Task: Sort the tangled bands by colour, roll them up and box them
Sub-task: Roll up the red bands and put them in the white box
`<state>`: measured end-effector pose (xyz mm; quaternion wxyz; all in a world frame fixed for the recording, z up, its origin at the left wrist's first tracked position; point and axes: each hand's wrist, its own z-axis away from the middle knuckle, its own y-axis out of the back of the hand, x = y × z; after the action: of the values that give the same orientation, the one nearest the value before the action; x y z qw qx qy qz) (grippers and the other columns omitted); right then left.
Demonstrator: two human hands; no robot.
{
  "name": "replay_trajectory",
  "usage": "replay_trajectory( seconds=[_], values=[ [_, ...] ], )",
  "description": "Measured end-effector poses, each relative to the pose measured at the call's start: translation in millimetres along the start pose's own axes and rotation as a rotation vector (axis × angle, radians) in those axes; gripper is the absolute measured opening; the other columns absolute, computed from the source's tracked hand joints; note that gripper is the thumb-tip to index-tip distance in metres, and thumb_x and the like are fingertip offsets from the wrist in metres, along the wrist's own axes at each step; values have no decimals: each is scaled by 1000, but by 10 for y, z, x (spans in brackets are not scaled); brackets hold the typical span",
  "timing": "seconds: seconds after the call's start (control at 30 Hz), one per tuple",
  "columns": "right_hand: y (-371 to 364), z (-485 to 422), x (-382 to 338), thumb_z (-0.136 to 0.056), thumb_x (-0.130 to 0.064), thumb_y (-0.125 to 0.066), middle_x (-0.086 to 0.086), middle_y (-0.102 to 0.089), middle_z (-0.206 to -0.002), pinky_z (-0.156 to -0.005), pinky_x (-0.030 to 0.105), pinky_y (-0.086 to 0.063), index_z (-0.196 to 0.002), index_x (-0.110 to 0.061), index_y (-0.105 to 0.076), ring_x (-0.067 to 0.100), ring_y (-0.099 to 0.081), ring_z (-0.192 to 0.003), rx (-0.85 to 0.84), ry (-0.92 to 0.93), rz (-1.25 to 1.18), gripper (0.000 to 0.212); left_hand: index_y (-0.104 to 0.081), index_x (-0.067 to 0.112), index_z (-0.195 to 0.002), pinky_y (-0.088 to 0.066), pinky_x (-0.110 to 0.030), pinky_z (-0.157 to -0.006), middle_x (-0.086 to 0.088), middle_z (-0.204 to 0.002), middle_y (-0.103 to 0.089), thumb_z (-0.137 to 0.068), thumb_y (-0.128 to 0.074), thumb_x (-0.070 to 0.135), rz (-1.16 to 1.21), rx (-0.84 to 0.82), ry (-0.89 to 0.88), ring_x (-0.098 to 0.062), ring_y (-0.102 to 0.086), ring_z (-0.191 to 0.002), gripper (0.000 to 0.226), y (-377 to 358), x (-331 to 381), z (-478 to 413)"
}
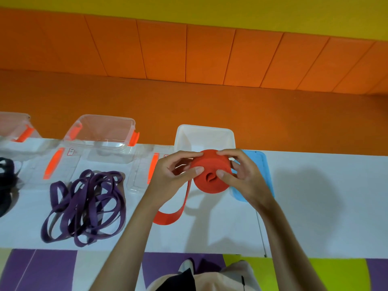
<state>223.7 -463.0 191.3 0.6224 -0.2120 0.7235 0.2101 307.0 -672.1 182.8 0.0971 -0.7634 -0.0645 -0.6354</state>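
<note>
A thick roll of red band (211, 173) is held above the white table between both hands. My left hand (172, 175) grips its left side, thumb on the near face. My right hand (241, 175) grips the right side, thumb near the roll's centre. A loose red tail (174, 215) hangs down from the roll and loops onto the table. Just behind the roll stands an open white box (204, 136). A tangled heap of purple bands (86, 206) lies to the left. Black bands (6, 181) show at the far left edge.
A clear box with orange clips (100, 135) stands at the back left, another (14, 127) further left. Clear lids (63, 164) (140, 171) lie flat in front. A blue lid (262, 175) lies under my right hand. The table's near edge (189, 249) runs above coloured floor mats.
</note>
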Motion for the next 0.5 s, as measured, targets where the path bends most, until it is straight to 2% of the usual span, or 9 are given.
replay_trajectory(
  seconds=[0.13,0.2,0.3,0.4,0.43,0.5],
  values=[
    [-7,-46,-75,-75,-35,-90,-5,-73,-116,-80,32,-63,-102,-42,-69,25,-72,-112,75,61,49,35,-78,30,-109,-58,-21,-86,6,-109,-78,-83,-89,15,-15,39,1,-15,-75,-105,33,-92,-45,32],
    [-14,-39,-75,-72,-33,-91,-2,-75,-112,-80,33,-63,-97,-42,-70,26,-73,-110,121,99,56,34,-77,30,-113,-58,-20,-86,6,-111,-78,-84,-88,19,2,21,3,-16,-75,-107,33,-91,-50,56],
    [-114,-11,-50,-74,-26,-90,2,-76,-112,-82,32,-61,-94,-34,-68,27,-73,-109,175,107,-70,30,-74,34,-125,-60,-26,-89,5,-123,-75,-84,-85,29,63,-56,36,-20,-72,-116,42,-13,-60,90],
    [-178,2,-16,-80,-22,-85,9,-71,-119,-84,41,-60,-104,-29,-62,29,-71,-110,141,43,-183,34,-76,36,-121,-61,-31,-91,6,-118,-76,-79,-89,31,58,-10,55,-19,-73,-110,44,30,-66,104],
    [-165,4,-18,-82,-22,-84,12,-68,-123,-86,44,-60,-111,-30,-60,31,-70,-110,107,22,-172,39,-77,35,-116,-61,-28,-87,7,-112,-77,-76,-91,30,56,25,51,-16,-74,-103,42,29,-68,108],
    [-115,3,-40,-85,-27,-82,5,-67,-126,-90,42,-61,-130,-38,-59,27,-69,-114,35,-7,-80,52,-79,33,-106,-58,-20,-81,7,-105,-77,-72,-93,28,62,75,25,-11,-73,-96,38,25,-74,119]
  ],
)
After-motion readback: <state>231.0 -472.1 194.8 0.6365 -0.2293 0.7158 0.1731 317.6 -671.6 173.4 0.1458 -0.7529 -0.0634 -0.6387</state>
